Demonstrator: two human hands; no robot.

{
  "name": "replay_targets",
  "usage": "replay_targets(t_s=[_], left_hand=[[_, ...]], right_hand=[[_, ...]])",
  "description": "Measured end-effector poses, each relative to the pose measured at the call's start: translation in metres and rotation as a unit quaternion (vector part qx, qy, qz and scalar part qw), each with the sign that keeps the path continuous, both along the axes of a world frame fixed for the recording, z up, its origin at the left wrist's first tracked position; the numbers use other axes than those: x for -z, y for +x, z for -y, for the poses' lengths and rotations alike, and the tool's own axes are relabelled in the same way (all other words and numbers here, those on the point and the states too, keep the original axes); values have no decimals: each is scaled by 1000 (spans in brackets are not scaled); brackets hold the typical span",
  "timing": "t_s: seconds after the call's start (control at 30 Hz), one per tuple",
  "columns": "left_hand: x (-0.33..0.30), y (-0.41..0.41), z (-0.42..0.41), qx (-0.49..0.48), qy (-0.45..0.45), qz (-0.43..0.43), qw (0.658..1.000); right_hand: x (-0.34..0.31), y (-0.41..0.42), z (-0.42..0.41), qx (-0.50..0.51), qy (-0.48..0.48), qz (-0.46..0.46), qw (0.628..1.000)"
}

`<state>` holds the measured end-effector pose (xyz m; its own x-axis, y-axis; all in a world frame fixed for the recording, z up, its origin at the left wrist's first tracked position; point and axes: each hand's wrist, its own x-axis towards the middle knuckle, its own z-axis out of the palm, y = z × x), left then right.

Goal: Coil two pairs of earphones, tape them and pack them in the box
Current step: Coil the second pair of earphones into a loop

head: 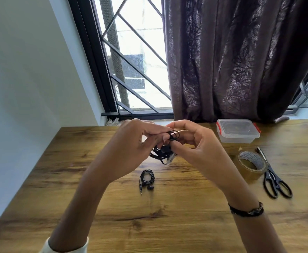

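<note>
Now both hands (131,143) (191,143) pinch the coiled earphones (165,149) between them above the table

Daylight pours in through the window (131,57), which is blown out to near white behind its dark grille. To the right of the window the curtain (240,57) glows where light passes through its weave and falls dark in its folds. Below the window the table (76,179) is evenly lit, with a pale sheen along its far edge and only soft shadows. Wide-angle distortion bends the window frame and the wall (21,70) left of it. The picture is slightly soft throughout.
</note>
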<state>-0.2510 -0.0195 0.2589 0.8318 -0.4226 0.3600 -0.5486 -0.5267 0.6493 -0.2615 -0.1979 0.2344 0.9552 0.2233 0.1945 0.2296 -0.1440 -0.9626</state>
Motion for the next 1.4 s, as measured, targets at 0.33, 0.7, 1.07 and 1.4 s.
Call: replay_targets(t_s=[0.33,0.7,1.07,1.4], left_hand=[[0,-6,5,3,44,63,997],[0,-16,18,-41,67,160,984],[1,-14,8,-59,-76,125,988],[0,-9,4,0,-234,-29,972]], right_hand=[[0,-6,-5,35,-89,83,992],[6,-11,-20,195,-138,238,942],[-3,-10,0,-4,126,73,989],[8,13,12,-86,97,108,986]])
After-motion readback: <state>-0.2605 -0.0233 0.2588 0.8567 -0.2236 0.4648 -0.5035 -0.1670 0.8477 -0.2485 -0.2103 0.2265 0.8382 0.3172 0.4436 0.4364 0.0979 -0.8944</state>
